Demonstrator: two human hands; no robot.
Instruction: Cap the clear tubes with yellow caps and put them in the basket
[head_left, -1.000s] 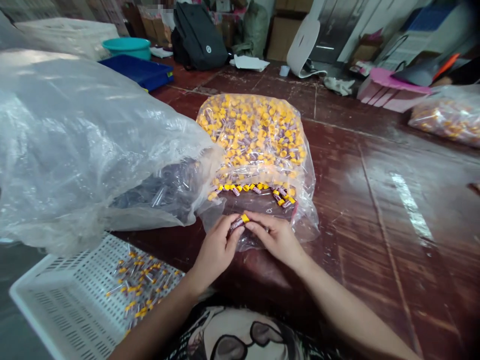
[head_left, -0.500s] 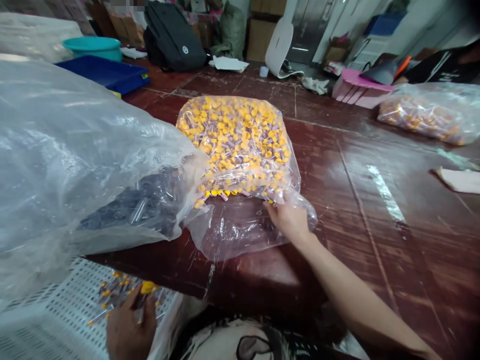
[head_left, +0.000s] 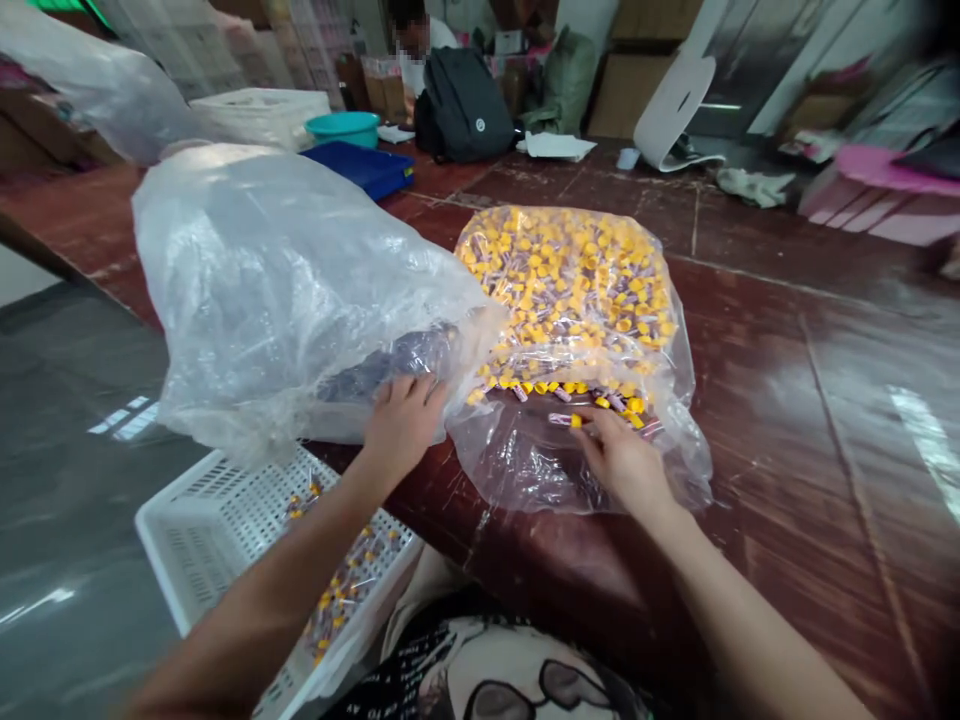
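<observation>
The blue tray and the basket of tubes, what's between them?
A big cloudy plastic bag lies between the blue tray and the basket of tubes, in the head view.

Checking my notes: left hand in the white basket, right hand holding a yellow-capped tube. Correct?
No: the head view shows the left hand at the cloudy bag, not in the white basket. The right hand holds a yellow-capped tube.

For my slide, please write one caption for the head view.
Left hand at the large plastic bag, right hand pinching a yellow-capped tube.

Packing workshop: cartons [head_left: 630,95], bulk bags [head_left: 300,270]
</observation>
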